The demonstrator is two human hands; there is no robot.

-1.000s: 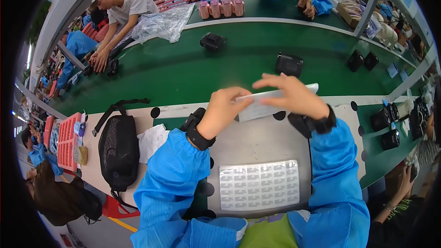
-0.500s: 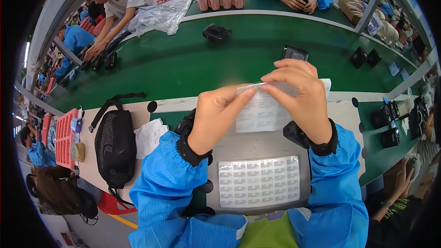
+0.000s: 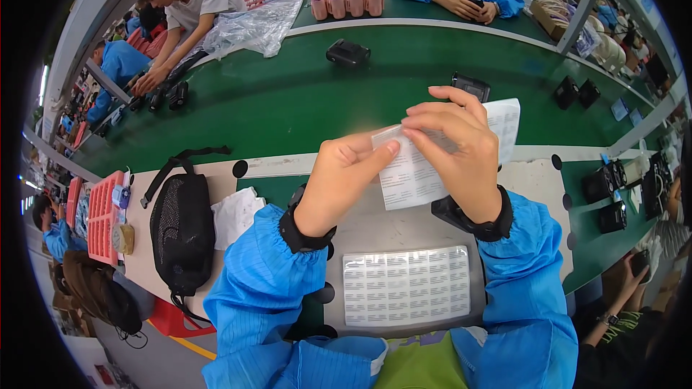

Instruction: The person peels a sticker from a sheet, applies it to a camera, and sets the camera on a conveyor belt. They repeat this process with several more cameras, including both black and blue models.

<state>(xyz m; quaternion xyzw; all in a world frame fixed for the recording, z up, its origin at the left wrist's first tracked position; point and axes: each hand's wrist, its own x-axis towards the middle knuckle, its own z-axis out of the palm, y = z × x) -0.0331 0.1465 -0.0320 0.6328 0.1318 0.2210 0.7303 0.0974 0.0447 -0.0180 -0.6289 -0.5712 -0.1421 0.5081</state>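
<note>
Since half a second before, the right end of the printed sheet (image 3: 411,186) has risen higher, and the black device (image 3: 348,53) on the green table (image 3: 288,101) has shifted slightly to the right. We hold this sheet tilted in the air, above the far edge of our table (image 3: 360,227). Our left hand (image 3: 340,173) pinches it at the upper left corner, with the thumb in front. Our right hand (image 3: 465,151) has its thumb and forefinger closed on the upper edge, very near to the left thumb, while its other fingers (image 3: 461,95) are lifted. The sheet passes behind this right hand and appears again at its right side. On each wrist we wear a black band (image 3: 311,241).

Below the hands, a second sheet (image 3: 407,288), printed in rows, lies flat near the near edge of our table, across its middle. Toward the left edge we see a black mesh bag (image 3: 184,234), and just beside it a crumpled white paper (image 3: 236,217). Near the far left corner stands a coral tray (image 3: 107,220). Another black device (image 3: 472,86) lies on the green table, beyond our right hand.
</note>
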